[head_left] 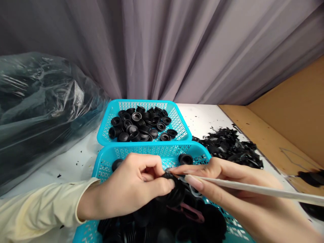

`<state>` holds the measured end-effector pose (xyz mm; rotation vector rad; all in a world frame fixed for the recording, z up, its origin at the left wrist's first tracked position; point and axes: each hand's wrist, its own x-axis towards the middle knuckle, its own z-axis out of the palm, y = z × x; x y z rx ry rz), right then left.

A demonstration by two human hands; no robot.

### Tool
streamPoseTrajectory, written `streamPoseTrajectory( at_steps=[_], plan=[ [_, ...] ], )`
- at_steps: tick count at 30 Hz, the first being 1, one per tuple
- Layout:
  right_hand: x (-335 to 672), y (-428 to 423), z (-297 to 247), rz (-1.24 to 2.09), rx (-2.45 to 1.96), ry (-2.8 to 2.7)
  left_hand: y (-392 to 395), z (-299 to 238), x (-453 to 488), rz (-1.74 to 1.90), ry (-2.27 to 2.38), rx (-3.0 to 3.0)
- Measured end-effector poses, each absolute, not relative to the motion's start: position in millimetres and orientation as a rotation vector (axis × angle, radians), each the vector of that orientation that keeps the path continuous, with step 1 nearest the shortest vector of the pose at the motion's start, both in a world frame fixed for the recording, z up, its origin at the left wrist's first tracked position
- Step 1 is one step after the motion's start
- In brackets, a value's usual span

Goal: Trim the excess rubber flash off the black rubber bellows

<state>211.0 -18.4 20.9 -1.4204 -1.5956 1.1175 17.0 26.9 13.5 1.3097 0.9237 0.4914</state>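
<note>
Left hand (135, 187) pinches a black ribbed rubber boot (174, 192), thumb and fingers closed on its top, over the near blue basket (157, 150). Right hand (222, 182) grips a thin pale tool (253, 189), tip at the boot. Far basket (111, 111) holds more boots; black trimmings (227, 145) lie to the right.

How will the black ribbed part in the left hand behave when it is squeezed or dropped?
The black ribbed part has bellows-like folds, so it probably flexes and springs back. Its round shape suggests it may roll. The left hand pinches it with fingertips only, so it seems light.
</note>
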Motion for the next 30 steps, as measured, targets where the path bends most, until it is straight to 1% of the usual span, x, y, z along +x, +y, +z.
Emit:
streamPoseTrajectory(
  at_steps=[7,12,18,24,30],
  plan=[
    [205,-19,25,1.174,-1.421,-1.447,26,13,17,0.491,0.922,1.292],
    [204,-18,25,1.137,-1.394,-1.490,26,13,16,0.499,0.914,1.306],
    [207,-20,23,0.993,-1.389,-1.733,25,12,16,0.494,0.922,1.318],
    [201,-23,16,0.847,-1.312,-1.683,27,11,17,0.493,0.919,1.356],
    [199,-22,11,0.810,-1.263,-1.689,27,11,17,0.502,0.928,1.391]
  ],
)
